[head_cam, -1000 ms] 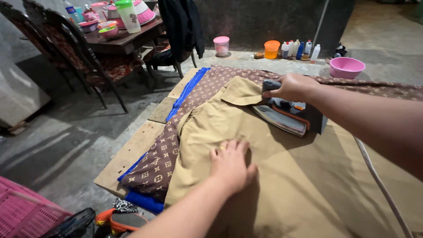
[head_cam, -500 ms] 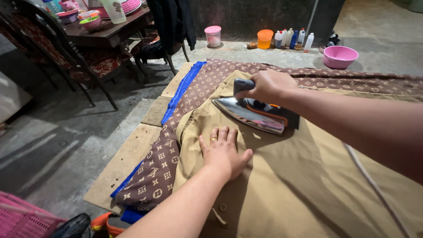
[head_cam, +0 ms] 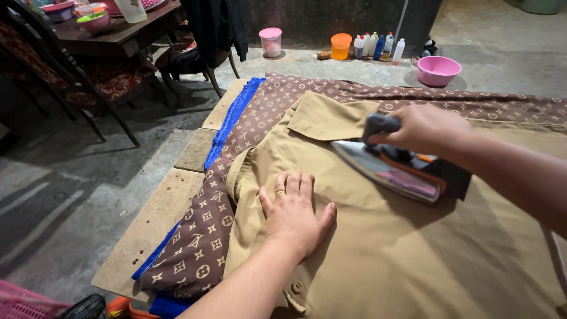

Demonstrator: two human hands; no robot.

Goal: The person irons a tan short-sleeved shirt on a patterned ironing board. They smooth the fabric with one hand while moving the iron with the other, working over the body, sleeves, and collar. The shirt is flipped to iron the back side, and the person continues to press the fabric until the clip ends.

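Note:
A tan shirt (head_cam: 407, 254) lies spread on a brown patterned cloth (head_cam: 236, 171) over a wooden board (head_cam: 153, 230). My left hand (head_cam: 295, 210) presses flat on the shirt, fingers spread, a ring on one finger. My right hand (head_cam: 422, 127) grips the dark handle of a clothes iron (head_cam: 390, 168), whose shiny soleplate is tilted up just above the shirt, below the collar (head_cam: 331, 118).
A blue cloth (head_cam: 233, 121) edges the board's left side. A dark table (head_cam: 118, 35) with chairs stands far left. On the concrete floor behind sit a pink bowl (head_cam: 438, 70), an orange tub (head_cam: 341, 45), a pink-lidded tub (head_cam: 271, 42) and several bottles (head_cam: 378, 46).
The iron has come from the collar toward me across the shirt. My left hand has slid up and left on the fabric, staying flat.

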